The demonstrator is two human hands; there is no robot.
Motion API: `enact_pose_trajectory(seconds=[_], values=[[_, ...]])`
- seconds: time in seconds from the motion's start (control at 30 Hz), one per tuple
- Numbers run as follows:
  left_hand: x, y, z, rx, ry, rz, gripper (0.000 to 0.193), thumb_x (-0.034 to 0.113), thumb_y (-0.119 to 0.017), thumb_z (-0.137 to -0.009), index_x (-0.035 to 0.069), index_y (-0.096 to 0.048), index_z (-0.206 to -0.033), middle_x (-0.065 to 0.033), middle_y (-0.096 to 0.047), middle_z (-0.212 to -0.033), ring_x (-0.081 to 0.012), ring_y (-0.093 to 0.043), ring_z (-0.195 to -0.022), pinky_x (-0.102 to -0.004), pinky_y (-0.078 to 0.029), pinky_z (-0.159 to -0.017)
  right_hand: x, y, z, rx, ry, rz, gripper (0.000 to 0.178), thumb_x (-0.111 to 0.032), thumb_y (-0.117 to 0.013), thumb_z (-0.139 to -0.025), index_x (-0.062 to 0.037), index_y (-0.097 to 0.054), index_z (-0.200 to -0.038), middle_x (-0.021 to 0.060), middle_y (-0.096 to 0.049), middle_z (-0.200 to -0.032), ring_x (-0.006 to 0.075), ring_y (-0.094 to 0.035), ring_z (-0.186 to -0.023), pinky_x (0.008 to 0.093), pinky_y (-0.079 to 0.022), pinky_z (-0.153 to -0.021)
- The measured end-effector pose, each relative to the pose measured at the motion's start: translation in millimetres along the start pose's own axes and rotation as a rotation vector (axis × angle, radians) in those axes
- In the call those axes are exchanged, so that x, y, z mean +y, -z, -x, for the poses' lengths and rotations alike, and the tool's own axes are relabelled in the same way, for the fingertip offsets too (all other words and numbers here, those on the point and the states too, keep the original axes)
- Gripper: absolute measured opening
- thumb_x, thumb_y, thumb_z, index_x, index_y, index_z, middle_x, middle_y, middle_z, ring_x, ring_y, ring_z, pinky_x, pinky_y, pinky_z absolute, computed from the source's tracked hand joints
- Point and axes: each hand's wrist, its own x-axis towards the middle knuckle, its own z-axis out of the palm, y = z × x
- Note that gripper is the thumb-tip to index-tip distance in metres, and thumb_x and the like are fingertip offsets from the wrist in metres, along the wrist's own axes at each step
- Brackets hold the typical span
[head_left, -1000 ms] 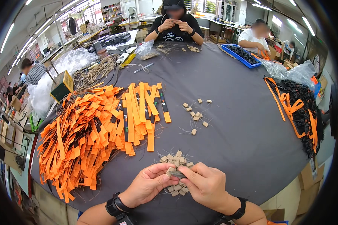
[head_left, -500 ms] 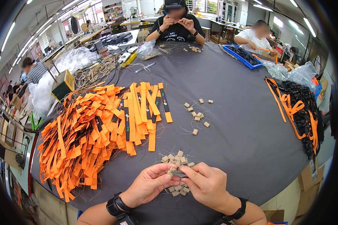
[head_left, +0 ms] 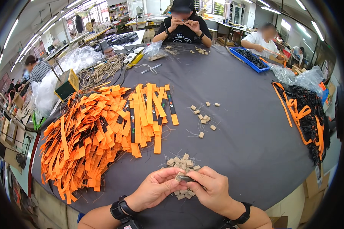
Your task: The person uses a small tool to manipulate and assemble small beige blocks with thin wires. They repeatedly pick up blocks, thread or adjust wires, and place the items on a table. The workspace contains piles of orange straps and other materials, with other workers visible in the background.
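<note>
My left hand (head_left: 153, 189) pinches a small beige fabric tab (head_left: 179, 175) between thumb and fingertips. Against that tab, my right hand (head_left: 213, 189) grips a small dark grey metal tool (head_left: 185, 178), mostly covered by the fingers, so its exact kind cannot be made out. Both hands are closed and meet over a pile of similar beige tabs (head_left: 186, 162), which have loose threads sticking out. Farther off on the cloth, several more tabs (head_left: 203, 119) lie scattered, threads trailing.
A large heap of orange and black strips (head_left: 84, 141) covers the left of the dark tablecloth (head_left: 233, 152). Cord (head_left: 103, 72) and a green-yellow box (head_left: 67, 84) stand behind it. A blue tray (head_left: 256, 68) and black-orange straps (head_left: 305, 114) lie right. Two people work across the table.
My hands stay together on the tab, and the dark tool has tilted slightly. The whole view has shifted a little. The person opposite has lowered their head toward their raised hands.
</note>
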Motion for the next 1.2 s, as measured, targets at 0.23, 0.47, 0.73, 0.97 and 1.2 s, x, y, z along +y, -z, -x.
enact_pose_trajectory(seconds=[0.23,0.47,0.73,0.97,1.2], values=[[3.7,0.8,-1.4,-0.009,-0.033,-0.028,0.03,0.008,-0.053,-0.096,0.002,-0.054,-0.126,-0.0119,-0.063,-0.111,-0.0203,-0.062,-0.106,-0.0365,-0.05,-0.096,-0.6,6.6,-5.1,0.063,0.058,0.172,0.025,-0.016,-0.075,-0.074,-0.0113,-0.07,-0.097,-0.0015,-0.056,-0.071,0.0159,-0.053,-0.05,0.0284,-0.042,-0.045],[4.1,-4.5,-1.0,0.052,-0.024,-0.017,0.029,0.005,-0.055,-0.094,0.001,-0.055,-0.123,-0.015,-0.065,-0.109,-0.0239,-0.063,-0.102,-0.0375,-0.051,-0.095,-0.4,6.5,-6.0,0.067,0.107,0.19,0.028,-0.016,-0.077,-0.071,-0.0116,-0.07,-0.098,-0.002,-0.056,-0.072,0.0154,-0.052,-0.05,0.0278,-0.04,-0.045],[4.4,-3.3,-1.0,0.05,-0.014,-0.024,0.03,0.004,-0.055,-0.094,0.001,-0.055,-0.124,-0.015,-0.065,-0.11,-0.0239,-0.063,-0.103,-0.0378,-0.051,-0.095,0.3,6.2,-5.8,0.058,0.112,0.206,0.028,-0.016,-0.076,-0.071,-0.0115,-0.07,-0.098,-0.0017,-0.056,-0.072,0.0155,-0.052,-0.05,0.028,-0.041,-0.045],[1.7,-1.4,-0.5,-0.004,-0.023,-0.009,0.03,0.007,-0.053,-0.096,0.001,-0.053,-0.126,-0.0112,-0.063,-0.114,-0.0198,-0.061,-0.106,-0.0356,-0.05,-0.096,-0.8,1.2,-2.4,0.013,-0.024,0.013,0.025,-0.014,-0.073,-0.076,-0.0102,-0.069,-0.1,0.0006,-0.058,-0.076,0.0172,-0.056,-0.052,0.0288,-0.044,-0.046],[0.2,-1.1,-0.3,-0.018,-0.016,-0.027,0.031,0.007,-0.053,-0.096,0.001,-0.053,-0.127,-0.0114,-0.062,-0.115,-0.0196,-0.061,-0.106,-0.0357,-0.05,-0.097,5.8,0.2,1.2,-0.01,-0.057,-0.081,0.023,-0.013,-0.072,-0.08,-0.0075,-0.067,-0.102,0.0022,-0.059,-0.077,0.0147,-0.057,-0.057,0.0265,-0.044,-0.05]])
